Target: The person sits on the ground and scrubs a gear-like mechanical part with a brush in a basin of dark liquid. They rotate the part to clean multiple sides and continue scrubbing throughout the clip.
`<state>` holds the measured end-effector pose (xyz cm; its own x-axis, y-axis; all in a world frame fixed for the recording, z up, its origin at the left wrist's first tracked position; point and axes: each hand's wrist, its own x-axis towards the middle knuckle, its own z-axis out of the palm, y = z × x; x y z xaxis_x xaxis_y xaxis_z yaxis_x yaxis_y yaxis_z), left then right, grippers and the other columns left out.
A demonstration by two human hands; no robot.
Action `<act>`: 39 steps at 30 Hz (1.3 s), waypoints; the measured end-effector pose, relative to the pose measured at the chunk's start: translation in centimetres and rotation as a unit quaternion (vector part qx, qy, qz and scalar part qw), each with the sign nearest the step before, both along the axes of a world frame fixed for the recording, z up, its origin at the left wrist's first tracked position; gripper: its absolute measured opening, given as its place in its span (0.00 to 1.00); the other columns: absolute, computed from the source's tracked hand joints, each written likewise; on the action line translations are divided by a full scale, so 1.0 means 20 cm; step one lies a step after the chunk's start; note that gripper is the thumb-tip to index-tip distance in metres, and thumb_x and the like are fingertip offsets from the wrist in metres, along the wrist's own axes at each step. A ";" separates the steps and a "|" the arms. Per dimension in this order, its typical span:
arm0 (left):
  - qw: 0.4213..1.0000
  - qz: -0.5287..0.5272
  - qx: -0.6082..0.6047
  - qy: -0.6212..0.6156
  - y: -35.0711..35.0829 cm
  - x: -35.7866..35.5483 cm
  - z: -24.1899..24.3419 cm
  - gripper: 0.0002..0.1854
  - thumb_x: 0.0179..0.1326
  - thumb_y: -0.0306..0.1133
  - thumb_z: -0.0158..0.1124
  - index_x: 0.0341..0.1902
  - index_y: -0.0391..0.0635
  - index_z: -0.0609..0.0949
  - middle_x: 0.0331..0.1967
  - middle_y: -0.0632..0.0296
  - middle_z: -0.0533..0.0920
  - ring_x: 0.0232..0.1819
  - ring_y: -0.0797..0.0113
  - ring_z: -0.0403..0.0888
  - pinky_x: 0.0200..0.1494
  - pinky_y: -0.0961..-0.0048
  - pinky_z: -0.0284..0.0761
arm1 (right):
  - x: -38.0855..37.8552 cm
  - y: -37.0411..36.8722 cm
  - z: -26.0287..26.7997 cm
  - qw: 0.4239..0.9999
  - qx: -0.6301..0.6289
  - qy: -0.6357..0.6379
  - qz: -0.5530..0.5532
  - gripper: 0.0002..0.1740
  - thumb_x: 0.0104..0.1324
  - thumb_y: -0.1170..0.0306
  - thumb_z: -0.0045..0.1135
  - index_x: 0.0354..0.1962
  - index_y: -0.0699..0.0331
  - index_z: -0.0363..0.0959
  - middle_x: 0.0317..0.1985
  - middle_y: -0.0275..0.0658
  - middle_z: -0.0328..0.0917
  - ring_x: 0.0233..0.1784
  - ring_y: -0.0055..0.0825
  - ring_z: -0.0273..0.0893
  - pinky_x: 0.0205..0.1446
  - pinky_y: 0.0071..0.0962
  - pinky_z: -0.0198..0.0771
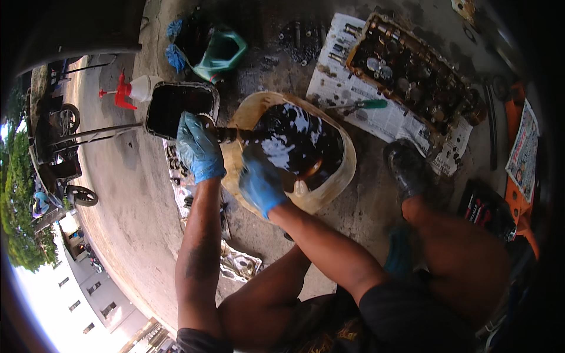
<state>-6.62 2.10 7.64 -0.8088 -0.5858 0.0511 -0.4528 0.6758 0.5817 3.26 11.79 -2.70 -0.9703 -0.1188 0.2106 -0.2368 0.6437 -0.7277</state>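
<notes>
A cut-open plastic container (348, 154) holds dark, glossy liquid in front of me. My left hand (201, 148), in a blue glove, is closed around one end of a dark, oily cylindrical part (227, 134) over the container's left rim. My right hand (260, 183), also gloved and blurred, is at the near left side of the container, just below the part; its fingers are partly hidden, and whether it grips anything is unclear. Beyond my left hand lies a dark, open oil pan (181, 106) with a pale rim.
An oily engine cylinder head (410, 70) and a green-handled screwdriver (373, 104) lie on newspaper at right. A red-topped spray bottle (143, 88) and a cut green jug (225, 53) are farther off. A metal cover (240, 263) lies near my legs, beside my shoe (404, 167) an orange stand (516, 194).
</notes>
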 end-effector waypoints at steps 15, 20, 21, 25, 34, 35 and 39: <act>0.988 -0.078 -0.133 -0.008 -0.08 0.05 -0.10 0.22 0.71 0.36 0.49 0.60 0.29 0.74 0.58 0.36 0.77 0.58 0.40 0.76 0.64 0.58 0.71 | 0.03 0.11 0.22 0.984 -0.143 -0.107 -0.011 0.29 0.60 0.79 0.55 0.61 0.71 0.69 0.46 0.52 0.80 0.37 0.36 0.80 0.36 0.29 0.73; 0.992 -0.023 -0.070 0.101 -0.13 0.04 -0.17 0.26 0.75 0.48 0.45 0.42 0.32 0.78 0.34 0.50 0.78 0.38 0.60 0.71 0.43 0.64 0.68 | -0.02 -0.02 0.09 0.998 -0.055 -0.019 0.036 0.34 0.64 0.69 0.52 0.64 0.79 0.61 0.25 0.40 0.71 0.24 0.28 0.71 0.31 0.33 0.69; 0.987 -0.015 -0.053 0.150 -0.14 0.02 -0.17 0.27 0.75 0.49 0.45 0.35 0.34 0.78 0.25 0.57 0.76 0.29 0.69 0.68 0.35 0.65 0.67 | -0.03 -0.04 0.09 0.995 -0.077 -0.055 0.040 0.33 0.63 0.70 0.52 0.64 0.78 0.62 0.27 0.41 0.72 0.27 0.30 0.72 0.32 0.35 0.70; 0.990 -0.024 -0.122 0.067 -0.10 0.07 -0.09 0.26 0.74 0.45 0.44 0.44 0.29 0.78 0.38 0.40 0.81 0.40 0.44 0.77 0.46 0.57 0.71 | 0.04 -0.04 0.07 0.982 -0.141 -0.121 0.009 0.29 0.60 0.75 0.55 0.60 0.67 0.67 0.40 0.48 0.77 0.39 0.43 0.77 0.41 0.40 0.73; 0.996 -0.028 -0.079 0.012 -0.09 0.09 -0.06 0.26 0.75 0.43 0.44 0.57 0.28 0.76 0.51 0.36 0.81 0.53 0.41 0.79 0.58 0.61 0.73 | 0.00 0.05 0.20 0.971 -0.137 -0.175 0.092 0.18 0.61 0.78 0.54 0.50 0.69 0.75 0.21 0.26 0.65 0.28 0.19 0.70 0.31 0.25 0.68; 0.996 -0.026 -0.072 0.039 -0.06 0.11 -0.05 0.26 0.75 0.43 0.45 0.57 0.27 0.77 0.53 0.36 0.80 0.55 0.42 0.79 0.60 0.60 0.72 | -0.04 0.07 0.29 0.933 -0.187 -0.289 0.103 0.15 0.61 0.78 0.53 0.47 0.67 0.77 0.21 0.26 0.66 0.27 0.18 0.70 0.30 0.24 0.68; 0.995 -0.058 -0.026 0.084 0.09 0.01 -0.07 0.26 0.75 0.43 0.46 0.57 0.28 0.77 0.55 0.35 0.79 0.58 0.42 0.77 0.62 0.58 0.70 | 0.00 0.17 -0.32 0.949 -0.092 -0.286 0.091 0.05 0.56 0.75 0.53 0.30 0.57 0.76 0.30 0.45 0.81 0.34 0.40 0.82 0.36 0.39 0.74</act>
